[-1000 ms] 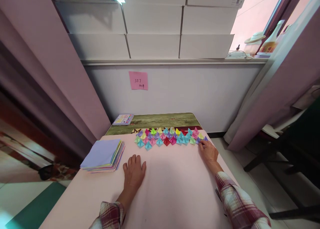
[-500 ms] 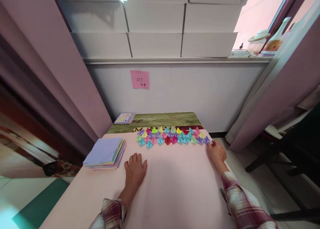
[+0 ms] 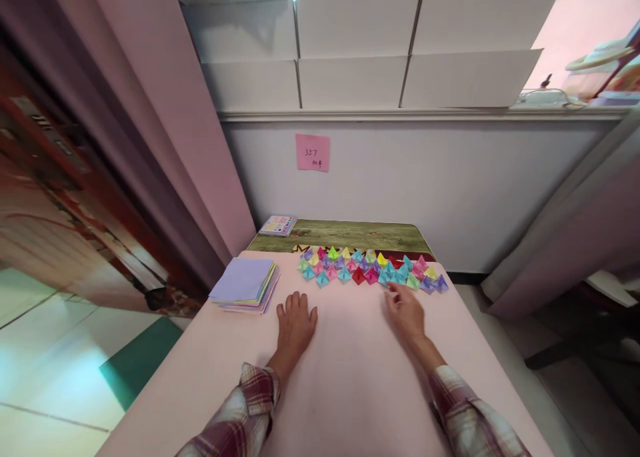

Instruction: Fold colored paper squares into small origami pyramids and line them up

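Small folded-paper pieces (image 3: 359, 276), pointed like little boats, stand in several close rows near the far side of the pink-covered table (image 3: 345, 377). Their colours include blue, purple, pink, red, yellow and green. My right hand (image 3: 407, 314) is at the front row, its fingers loosely bent and a little apart. Its fingertips are at the light blue pieces (image 3: 387, 277); whether they touch is too small to tell. Flat on the cover, palm down with fingers spread, lies my left hand (image 3: 296, 320). To its left is a stack of coloured square paper (image 3: 243, 284), purple sheet on top.
A small printed packet (image 3: 279, 225) lies on the bare wood-grain strip (image 3: 360, 234) at the back. On the wall hangs a pink note (image 3: 313, 152), below white boxes (image 3: 350, 84) on a ledge. Purplish curtains (image 3: 200, 124) flank the table, and a dark chair-like frame stands at the right.
My right hand has moved left along the front row, from the purple piece at its right end to the light blue ones. My left hand stays flat. The camera view has turned left.
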{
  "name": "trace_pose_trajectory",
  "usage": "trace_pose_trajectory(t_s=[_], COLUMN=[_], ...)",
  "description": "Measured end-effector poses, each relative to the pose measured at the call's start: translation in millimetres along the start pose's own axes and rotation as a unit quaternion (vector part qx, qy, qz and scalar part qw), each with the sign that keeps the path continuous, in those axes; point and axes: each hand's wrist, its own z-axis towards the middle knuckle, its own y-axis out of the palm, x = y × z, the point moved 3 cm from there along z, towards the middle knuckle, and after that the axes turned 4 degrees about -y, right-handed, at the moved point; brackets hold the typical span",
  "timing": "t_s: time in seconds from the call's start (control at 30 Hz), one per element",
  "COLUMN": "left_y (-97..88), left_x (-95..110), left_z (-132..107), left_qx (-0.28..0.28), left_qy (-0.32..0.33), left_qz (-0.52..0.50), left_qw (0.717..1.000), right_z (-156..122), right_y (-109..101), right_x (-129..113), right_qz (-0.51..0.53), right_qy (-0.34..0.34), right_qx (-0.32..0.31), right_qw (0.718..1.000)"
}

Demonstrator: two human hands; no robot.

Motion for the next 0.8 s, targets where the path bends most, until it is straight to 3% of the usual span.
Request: trace_pose_trajectory(t_s=[0.1, 0.27, 0.53, 0.8], left_y=[0.2, 4.2, 15.3, 14.4], left_x=[-1, -3, -10, -11], left_z=[-2, -6, -9, -13], left_qx=[0.014, 0.025, 0.022, 0.032], left_qy=[-0.001, -0.005, -0.015, -0.019], left_qz=[-0.009, -0.020, -0.048, -0.091], left_qw=[1.000, 0.999, 0.998, 0.995], right_z=[-15, -13, -1, 2], right_y=[47, 95, 131, 129], right_x=[-64, -118, -142, -144], right_qz=[0.011, 0.005, -0.027, -0.041], right_qy=[-0.101, -0.102, -0.066, -0.052], right_qx=[-0.118, -0.123, -0.100, -0.077], right_qw=[0.988, 0.987, 0.992, 0.995])
